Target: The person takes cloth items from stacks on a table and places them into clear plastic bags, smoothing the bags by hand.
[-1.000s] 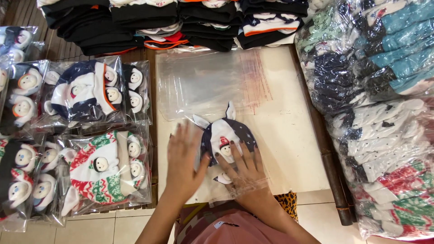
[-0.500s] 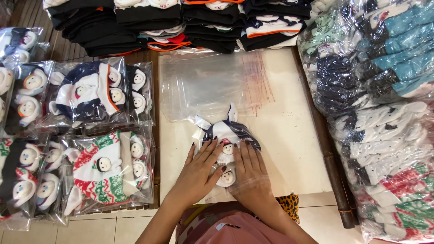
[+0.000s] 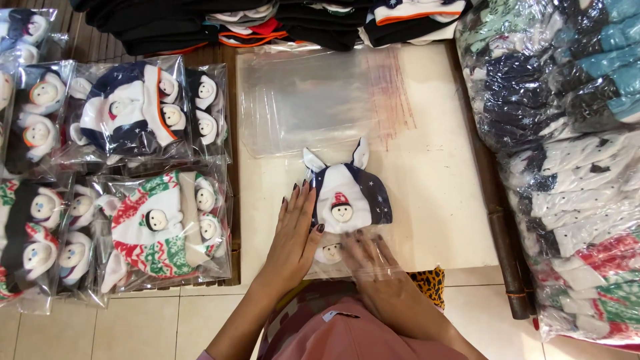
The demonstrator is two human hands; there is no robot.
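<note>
Both hands (image 3: 333,250) flat on hat (image 3: 347,197), table edge.

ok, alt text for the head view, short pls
Two bare hands press a navy-and-white baby hat with a small snowman face into a clear bag on a cream table: left hand flat beside it, right hand under plastic. Bagged hat sets lie to the left.

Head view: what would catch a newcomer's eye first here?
Centre: a navy-and-white baby hat with ears and a snowman face, flat on the pale table, the left hand beside it, the right hand blurred under clear plastic. Bagged snowman hat sets lie left; clear wrapped bundles pile right.
</note>
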